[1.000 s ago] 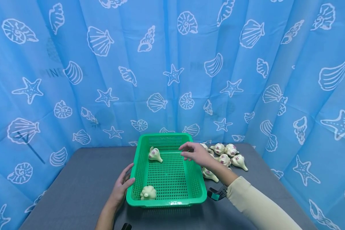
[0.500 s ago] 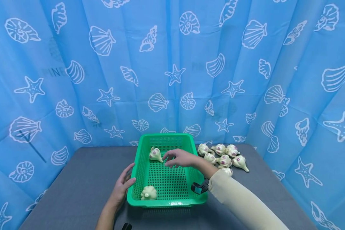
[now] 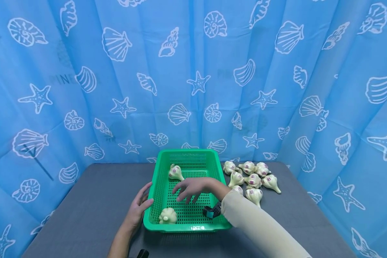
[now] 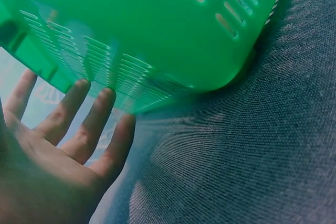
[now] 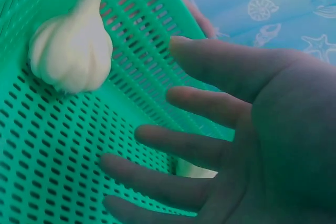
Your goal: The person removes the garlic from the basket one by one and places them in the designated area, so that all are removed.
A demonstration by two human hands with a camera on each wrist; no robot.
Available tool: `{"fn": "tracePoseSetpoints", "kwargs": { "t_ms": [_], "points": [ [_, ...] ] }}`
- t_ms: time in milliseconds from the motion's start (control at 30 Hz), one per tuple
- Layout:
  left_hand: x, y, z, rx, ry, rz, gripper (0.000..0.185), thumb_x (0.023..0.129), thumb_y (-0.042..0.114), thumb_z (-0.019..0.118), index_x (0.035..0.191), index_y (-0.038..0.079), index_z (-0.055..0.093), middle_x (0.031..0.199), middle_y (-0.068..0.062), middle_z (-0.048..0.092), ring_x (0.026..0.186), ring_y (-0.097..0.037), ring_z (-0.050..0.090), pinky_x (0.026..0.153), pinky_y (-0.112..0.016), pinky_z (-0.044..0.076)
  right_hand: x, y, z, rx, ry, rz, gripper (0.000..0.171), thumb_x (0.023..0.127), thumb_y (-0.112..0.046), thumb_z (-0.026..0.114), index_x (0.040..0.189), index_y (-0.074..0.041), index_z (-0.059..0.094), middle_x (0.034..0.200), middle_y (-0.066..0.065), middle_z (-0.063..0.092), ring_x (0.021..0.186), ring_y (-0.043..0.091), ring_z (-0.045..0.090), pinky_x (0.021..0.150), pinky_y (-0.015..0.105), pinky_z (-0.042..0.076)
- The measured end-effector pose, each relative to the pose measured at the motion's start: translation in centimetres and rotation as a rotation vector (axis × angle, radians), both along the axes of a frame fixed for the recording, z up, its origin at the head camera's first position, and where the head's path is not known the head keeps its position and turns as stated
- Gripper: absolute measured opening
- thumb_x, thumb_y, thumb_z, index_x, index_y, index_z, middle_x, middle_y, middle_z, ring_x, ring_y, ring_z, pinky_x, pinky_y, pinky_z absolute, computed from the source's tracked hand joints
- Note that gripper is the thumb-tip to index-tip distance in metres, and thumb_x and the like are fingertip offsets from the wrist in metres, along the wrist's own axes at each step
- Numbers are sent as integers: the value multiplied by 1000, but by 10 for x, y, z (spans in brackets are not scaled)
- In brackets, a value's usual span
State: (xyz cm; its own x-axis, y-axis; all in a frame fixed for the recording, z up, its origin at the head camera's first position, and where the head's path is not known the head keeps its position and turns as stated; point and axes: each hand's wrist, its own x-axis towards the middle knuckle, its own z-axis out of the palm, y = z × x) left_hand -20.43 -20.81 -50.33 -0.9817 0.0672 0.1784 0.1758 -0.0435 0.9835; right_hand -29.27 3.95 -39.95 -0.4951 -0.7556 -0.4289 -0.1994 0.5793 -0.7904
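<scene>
A green basket point(image 3: 187, 227) of perforated plastic stands on the dark table. In the head view my left hand point(image 3: 138, 204) rests against its left side, and the left wrist view shows those fingers point(image 4: 102, 111) fairly straight along the outer wall. My right hand point(image 3: 193, 187) hovers over the basket's middle with nothing in it, its fingers point(image 5: 178, 145) spread in the right wrist view. One garlic bulb point(image 3: 168, 215) lies in the near left corner, neck up. Another garlic bulb point(image 3: 175, 172) with purple marks lies at the far left, near my right fingertips.
Right of the basket, several garlic bulbs point(image 3: 253, 180) lie grouped on the grey-covered table point(image 3: 93, 208). A blue curtain point(image 3: 193, 79) with white shell prints hangs behind. A small black object point(image 3: 143, 253) shows at the near edge.
My right hand has moved left and nearer, from the basket's right rim to over its middle, uncovering garlic bulbs on the table. The left hand has stayed at the basket's side.
</scene>
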Motion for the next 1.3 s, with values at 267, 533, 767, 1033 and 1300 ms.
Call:
{"fn": "tracePoseSetpoints", "kwargs": {
  "t_ms": [267,533,767,1033,1300],
  "points": [
    [0,1,3,-23,14,2,60,99,9,52,153,12,28,151,-25,31,136,-39,31,92,-36,44,-1,-18,-9,69,-95,47,44,96,-25,63,138,-17,54,129,6,58,102,34,64,85,54,49],
    [-2,1,4,-26,-6,12,60,99,10,53,153,13,29,150,-25,32,135,-39,32,95,-44,41,5,-38,-12,156,-135,101,40,96,-25,64,134,-20,57,130,4,56,104,34,62,78,52,53],
    [-3,3,4,-17,-26,6,61,98,12,54,154,12,28,150,-26,33,134,-40,34,95,-43,41,10,-45,-13,209,-167,135,24,96,-27,64,119,-21,64,119,1,57,105,30,59,75,50,54],
    [-1,2,5,-18,-24,19,60,98,11,54,153,14,29,150,-25,32,134,-39,34,92,-40,42,11,-43,-13,227,-176,141,19,95,-23,65,113,-18,63,115,3,55,95,29,60,72,50,54],
    [0,1,4,-27,-39,15,60,99,12,55,153,15,29,151,-25,31,136,-38,32,93,-40,42,15,-45,-18,211,-107,142,17,93,-22,67,108,-15,62,108,5,56,93,23,59,70,49,54]
  ]
}}
